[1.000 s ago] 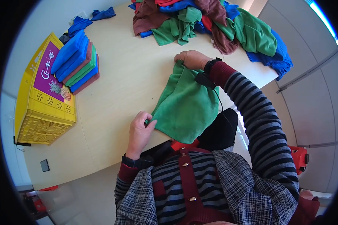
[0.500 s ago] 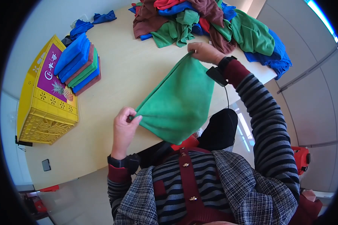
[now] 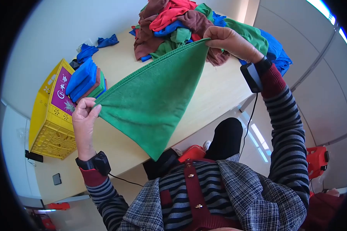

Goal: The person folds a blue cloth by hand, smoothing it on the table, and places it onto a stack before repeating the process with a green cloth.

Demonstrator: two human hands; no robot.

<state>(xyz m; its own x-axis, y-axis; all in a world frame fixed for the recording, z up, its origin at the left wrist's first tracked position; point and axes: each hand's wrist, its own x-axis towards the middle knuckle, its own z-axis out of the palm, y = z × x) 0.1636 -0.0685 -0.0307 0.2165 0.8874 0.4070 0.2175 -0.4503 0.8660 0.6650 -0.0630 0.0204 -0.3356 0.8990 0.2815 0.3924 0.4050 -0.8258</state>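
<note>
Green cloth (image 3: 150, 104) hangs in the air above the table (image 3: 216, 92), stretched along one edge between both hands, its lower corner drooping toward the person. At the left, a yellow crate (image 3: 46, 127) carries a stack of folded cloths (image 3: 86, 79), so part of the folding looks done. The left hand (image 3: 85, 115) pinches the cloth's left corner, and the right hand (image 3: 229, 40) pinches the far right corner. Behind it a jumbled pile of cloths (image 3: 173, 23) lies unfolded, and the held cloth has no fold yet.
</note>
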